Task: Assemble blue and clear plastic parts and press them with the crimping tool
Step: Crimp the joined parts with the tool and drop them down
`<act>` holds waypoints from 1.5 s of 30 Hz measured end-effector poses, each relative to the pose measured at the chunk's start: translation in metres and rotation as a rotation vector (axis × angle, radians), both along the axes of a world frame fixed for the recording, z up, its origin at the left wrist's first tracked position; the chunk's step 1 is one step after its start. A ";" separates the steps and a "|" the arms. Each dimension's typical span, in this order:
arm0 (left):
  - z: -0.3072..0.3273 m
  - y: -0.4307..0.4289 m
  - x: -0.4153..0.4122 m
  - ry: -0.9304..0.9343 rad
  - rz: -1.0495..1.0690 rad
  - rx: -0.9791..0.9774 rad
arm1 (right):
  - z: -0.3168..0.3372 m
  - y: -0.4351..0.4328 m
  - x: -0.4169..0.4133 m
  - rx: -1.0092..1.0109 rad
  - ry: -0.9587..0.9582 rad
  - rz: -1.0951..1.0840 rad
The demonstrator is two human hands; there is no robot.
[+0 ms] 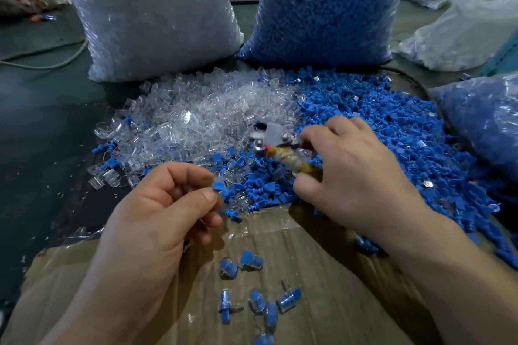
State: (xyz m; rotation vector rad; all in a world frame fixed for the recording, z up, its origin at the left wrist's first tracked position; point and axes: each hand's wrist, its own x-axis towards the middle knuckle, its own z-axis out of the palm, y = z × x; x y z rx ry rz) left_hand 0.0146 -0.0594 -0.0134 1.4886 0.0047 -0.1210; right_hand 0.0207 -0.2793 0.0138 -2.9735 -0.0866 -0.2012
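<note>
My left grip (pixel 168 204) pinches small blue plastic plug (pixel 218 186) near brown cardboard sheet (pixel 308 246); right grip (pixel 350 171) clasps tape-wrapped metal crimping tool (pixel 276 152) over loose blue parts heap (pixel 392 126). I judge assembly step; next needs clear cap

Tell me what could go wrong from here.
1. The left hand pinches the small blue part by the fingertips above the loose pile. If it slips, it may vanish among lookalikes.
2. The right hand holds the crimping tool. Pressing so small a part could nip the pinching fingertips.
3. The finished pieces lie scattered on the cardboard near that pile and could get mixed in.
</note>
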 end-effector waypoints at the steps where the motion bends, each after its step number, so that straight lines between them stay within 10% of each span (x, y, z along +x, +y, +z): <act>1: 0.001 0.000 0.000 0.006 0.006 -0.014 | 0.003 -0.001 -0.003 0.052 -0.056 0.016; 10: 0.002 0.003 -0.003 -0.068 0.003 -0.013 | 0.006 0.010 -0.025 0.100 -0.122 0.364; 33: 0.003 -0.001 -0.010 -0.222 0.035 0.090 | 0.009 0.010 -0.024 0.038 -0.040 0.372; 45: 0.010 0.009 -0.010 -0.168 -0.221 0.740 | 0.000 -0.008 -0.001 -0.138 0.030 0.122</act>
